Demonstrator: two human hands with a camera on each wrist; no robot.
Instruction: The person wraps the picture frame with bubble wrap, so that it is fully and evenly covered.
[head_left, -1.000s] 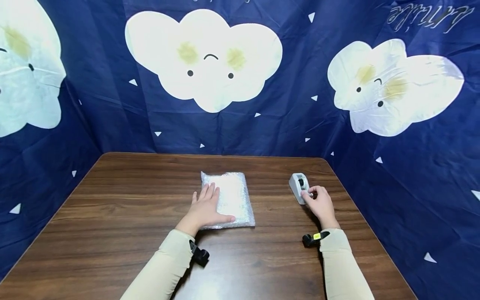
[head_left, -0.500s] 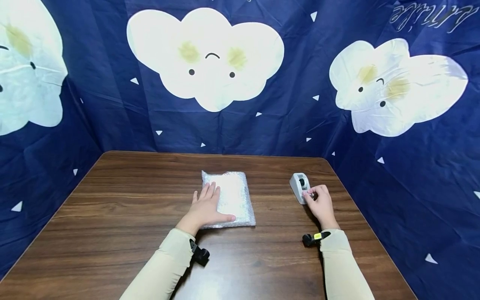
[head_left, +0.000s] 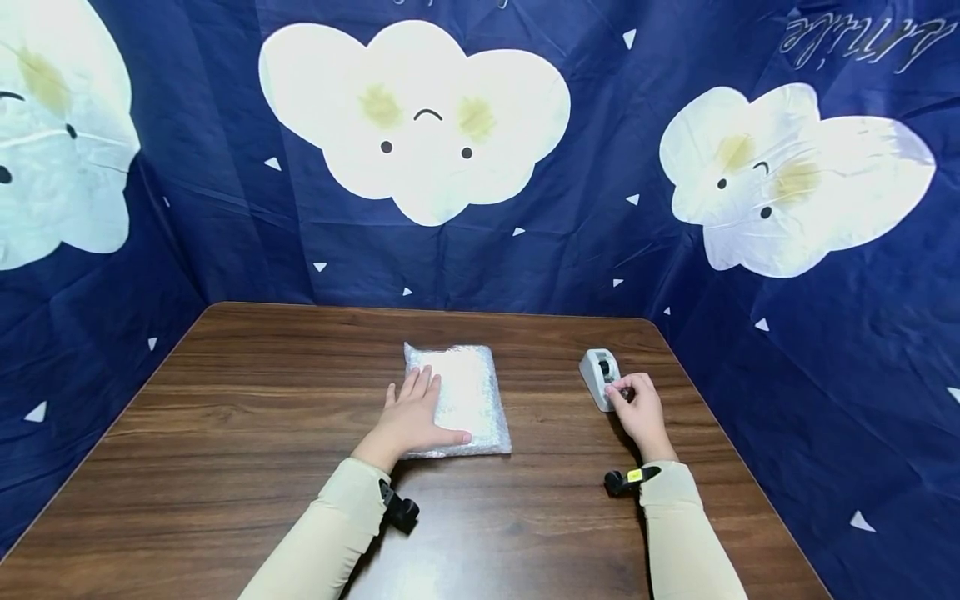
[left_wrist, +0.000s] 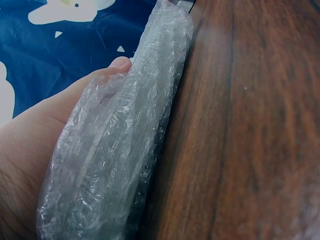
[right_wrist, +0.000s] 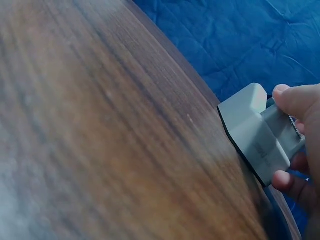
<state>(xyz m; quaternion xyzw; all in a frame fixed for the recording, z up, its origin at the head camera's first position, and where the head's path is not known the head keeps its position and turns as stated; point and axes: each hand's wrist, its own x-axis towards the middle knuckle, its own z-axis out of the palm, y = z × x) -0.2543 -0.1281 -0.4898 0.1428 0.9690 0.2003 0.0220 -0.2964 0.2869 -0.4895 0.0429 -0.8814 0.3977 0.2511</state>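
Observation:
A flat, bubble-wrapped package [head_left: 472, 400] with a white top lies on the table. My left hand [head_left: 408, 421] rests on its left part, fingers spread and thumb along its front. In the left wrist view, the thumb shows behind the package's crinkled clear edge [left_wrist: 120, 140]. Farther right stands a light grey tape dispenser [head_left: 600, 377] with a dark hub. My right hand [head_left: 639, 412] is at its front end, with thumb and forefinger pinching at the tape by the toothed cutter. In the right wrist view, another fingertip touches the dispenser's [right_wrist: 255, 140] lower front; the clear tape itself is hard to make out.
The brown wood-grain table [head_left: 300, 500] carries the package and dispenser. Its right edge runs close beside the right hand. Dark blue cloth [head_left: 600, 258] with white clouds hangs behind and at both sides. Small black cameras [head_left: 401, 512] are strapped to both wrists.
The right thumb and forefinger have closed together a little at the dispenser's front. The left hand and package have stayed in place; the head view has shifted slightly.

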